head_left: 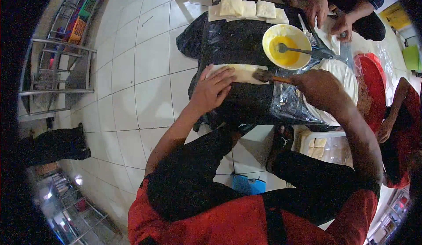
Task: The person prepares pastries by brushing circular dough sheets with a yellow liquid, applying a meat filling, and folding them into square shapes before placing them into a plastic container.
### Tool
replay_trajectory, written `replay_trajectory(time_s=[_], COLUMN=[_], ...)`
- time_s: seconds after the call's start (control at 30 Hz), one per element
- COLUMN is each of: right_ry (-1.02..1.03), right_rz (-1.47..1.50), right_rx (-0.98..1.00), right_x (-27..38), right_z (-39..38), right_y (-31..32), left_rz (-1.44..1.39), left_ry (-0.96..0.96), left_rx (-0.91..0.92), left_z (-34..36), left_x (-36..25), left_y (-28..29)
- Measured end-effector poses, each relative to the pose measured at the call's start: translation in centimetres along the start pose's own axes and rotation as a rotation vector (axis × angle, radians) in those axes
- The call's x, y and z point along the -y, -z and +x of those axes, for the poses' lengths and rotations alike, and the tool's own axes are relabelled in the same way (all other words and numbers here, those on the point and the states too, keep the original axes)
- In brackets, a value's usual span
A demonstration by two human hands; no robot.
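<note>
My left hand (212, 89) lies with its fingers extended on the left end of a pale rectangular dough strip (244, 68) on a black plastic-covered surface (231, 42). My right hand (316, 89) grips a wooden-handled brush (281, 79), whose dark bristles touch the strip's right end. Just behind the brush, a white bowl (269, 36) holds yellow liquid (288, 58) with a grey utensil (301, 50) resting in it. Several folded dough squares (231, 6) sit in a row at the back. Under and beside my right hand lies a round pile of pale dough sheets (338, 73).
A co-worker's hands (340, 27) work at the back right; another person's hand (386, 128) is at the far right beside a red tub (371, 69) with crumbly filling. Below is a tray of pastries (316, 148). Metal racks (57, 91) line the left, and a blue object (248, 183) lies between my legs.
</note>
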State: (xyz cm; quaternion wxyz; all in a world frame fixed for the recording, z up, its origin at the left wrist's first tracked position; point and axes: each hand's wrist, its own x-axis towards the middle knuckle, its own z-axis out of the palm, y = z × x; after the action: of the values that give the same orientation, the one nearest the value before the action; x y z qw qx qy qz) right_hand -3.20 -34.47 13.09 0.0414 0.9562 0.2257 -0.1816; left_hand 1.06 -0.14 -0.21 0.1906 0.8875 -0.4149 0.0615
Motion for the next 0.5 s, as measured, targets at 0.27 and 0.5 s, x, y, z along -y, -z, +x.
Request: replay_trajectory(time_s=[0.27, 0.5], right_ry=[0.023, -0.007], right_rz=[0.213, 0.134], right_rx=[-0.138, -0.030], right_x=[2.6, 1.8], right_z=[0.3, -0.5], right_y=[0.6, 3.1], left_rz=[-0.017, 0.011], left_ry=[0.088, 0.117], left_rx=[0.014, -0.054], left_z=[-0.7, -0.6], left_x=[2.9, 3.8], left_y=[0.5, 0.6])
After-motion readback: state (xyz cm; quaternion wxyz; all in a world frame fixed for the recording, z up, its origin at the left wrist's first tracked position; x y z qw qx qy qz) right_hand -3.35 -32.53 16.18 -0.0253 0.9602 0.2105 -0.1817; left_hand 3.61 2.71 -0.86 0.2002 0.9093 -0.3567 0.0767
